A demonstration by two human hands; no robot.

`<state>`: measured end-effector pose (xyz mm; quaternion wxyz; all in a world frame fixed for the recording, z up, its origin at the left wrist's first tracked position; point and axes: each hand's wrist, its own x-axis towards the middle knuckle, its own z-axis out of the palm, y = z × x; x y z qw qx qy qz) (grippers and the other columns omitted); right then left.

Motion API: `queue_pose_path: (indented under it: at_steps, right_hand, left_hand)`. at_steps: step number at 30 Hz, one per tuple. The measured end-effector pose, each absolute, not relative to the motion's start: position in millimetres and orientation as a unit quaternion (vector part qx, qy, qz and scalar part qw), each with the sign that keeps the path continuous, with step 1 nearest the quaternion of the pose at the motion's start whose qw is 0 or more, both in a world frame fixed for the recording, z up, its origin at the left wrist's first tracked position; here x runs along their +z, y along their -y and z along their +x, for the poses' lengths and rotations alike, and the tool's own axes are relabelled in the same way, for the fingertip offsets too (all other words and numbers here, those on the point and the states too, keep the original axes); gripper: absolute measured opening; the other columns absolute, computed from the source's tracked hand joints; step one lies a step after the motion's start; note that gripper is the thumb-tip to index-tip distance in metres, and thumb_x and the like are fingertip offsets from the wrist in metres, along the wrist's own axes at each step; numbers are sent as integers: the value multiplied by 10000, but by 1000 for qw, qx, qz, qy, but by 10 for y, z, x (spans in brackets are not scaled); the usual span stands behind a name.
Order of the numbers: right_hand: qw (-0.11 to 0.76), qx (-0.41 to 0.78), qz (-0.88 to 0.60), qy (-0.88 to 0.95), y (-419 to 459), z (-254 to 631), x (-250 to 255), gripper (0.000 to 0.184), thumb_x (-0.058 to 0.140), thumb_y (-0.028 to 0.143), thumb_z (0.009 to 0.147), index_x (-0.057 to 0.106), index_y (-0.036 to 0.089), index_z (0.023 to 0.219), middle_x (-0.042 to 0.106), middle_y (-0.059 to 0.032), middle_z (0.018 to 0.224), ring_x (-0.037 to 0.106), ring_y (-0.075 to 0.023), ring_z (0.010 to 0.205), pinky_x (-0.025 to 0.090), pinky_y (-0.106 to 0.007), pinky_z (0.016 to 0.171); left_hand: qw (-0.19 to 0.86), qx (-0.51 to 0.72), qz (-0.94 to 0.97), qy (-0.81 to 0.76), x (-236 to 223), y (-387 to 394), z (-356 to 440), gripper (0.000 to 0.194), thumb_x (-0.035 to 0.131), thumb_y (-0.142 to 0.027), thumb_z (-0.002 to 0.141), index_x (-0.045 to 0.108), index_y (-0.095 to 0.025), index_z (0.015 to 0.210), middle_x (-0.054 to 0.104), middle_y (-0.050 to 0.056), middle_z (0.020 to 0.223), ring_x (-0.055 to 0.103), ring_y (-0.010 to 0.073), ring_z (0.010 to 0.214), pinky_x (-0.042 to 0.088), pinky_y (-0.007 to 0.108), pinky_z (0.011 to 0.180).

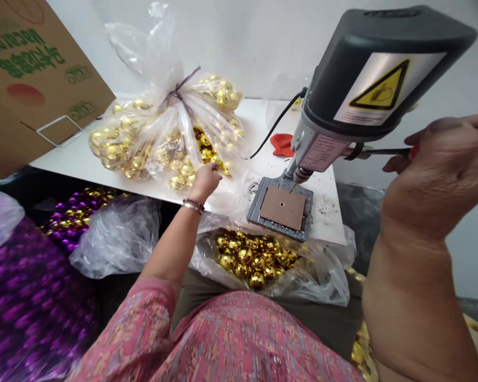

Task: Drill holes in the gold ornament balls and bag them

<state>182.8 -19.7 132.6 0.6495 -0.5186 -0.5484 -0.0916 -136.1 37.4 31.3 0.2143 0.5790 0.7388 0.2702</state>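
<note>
My left hand point(207, 179) is at the torn opening of a clear plastic bag point(183, 114) full of shiny gold disco balls point(205, 148). Its fingers look curled, and whatever they may hold is hidden. My right hand point(430, 170) is closed around the feed lever point(388, 152) of a small bench drill press point(322, 127). Below the chuck point(302, 174), a brown square board point(282, 206) with a small hole lies on the grey metal base point(255, 208). No ball shows on the board.
An open bag of gold balls point(257, 260) rests over my lap under the table edge. Purple balls point(19, 297) fill a bag at left. A cardboard box point(35, 79) stands back left. A red scrap point(282, 144) and a black cable point(276, 124) lie near the drill.
</note>
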Motion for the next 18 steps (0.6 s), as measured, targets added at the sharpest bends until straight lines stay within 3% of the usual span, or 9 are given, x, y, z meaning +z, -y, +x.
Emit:
queue_pose_path:
  at_steps: [5, 11, 15, 18]
  right_hand:
    - [662, -75, -510, 543, 242, 1797, 1318, 355, 433, 429, 977, 449, 139, 774, 491, 33, 718, 473, -24, 628, 350, -251, 691]
    - [654, -77, -520, 544, 281, 1785, 1314, 325, 449, 416, 962, 483, 135, 800, 550, 13, 753, 501, -37, 650, 362, -258, 722]
    - [661, -80, -514, 540, 295, 1755, 1314, 311, 433, 382, 976, 462, 140, 783, 516, 25, 741, 470, -18, 629, 354, -253, 708]
    - [664, -88, -516, 534, 264, 1768, 1334, 319, 409, 387, 975, 445, 148, 766, 472, 30, 724, 432, -8, 614, 322, -260, 691]
  left_hand:
    - [85, 123, 691, -707, 245, -750, -1201, 423, 542, -28, 903, 788, -119, 1234, 726, 204, 1360, 658, 331, 1293, 516, 405, 1104]
    - [61, 17, 690, -721, 208, -806, -1092, 518, 512, -91, 949, 664, -91, 1444, 652, 268, 1432, 602, 418, 1354, 507, 515, 1087]
    - [73, 73, 692, -715, 279, -619, -1224, 434, 700, -178, 871, 711, -69, 1292, 711, 247, 1289, 667, 390, 1223, 536, 478, 1034]
    - [191, 212, 682, -673, 351, -299, -1361, 477, 788, -266, 831, 705, -102, 1271, 754, 156, 1120, 701, 286, 1022, 566, 398, 914]
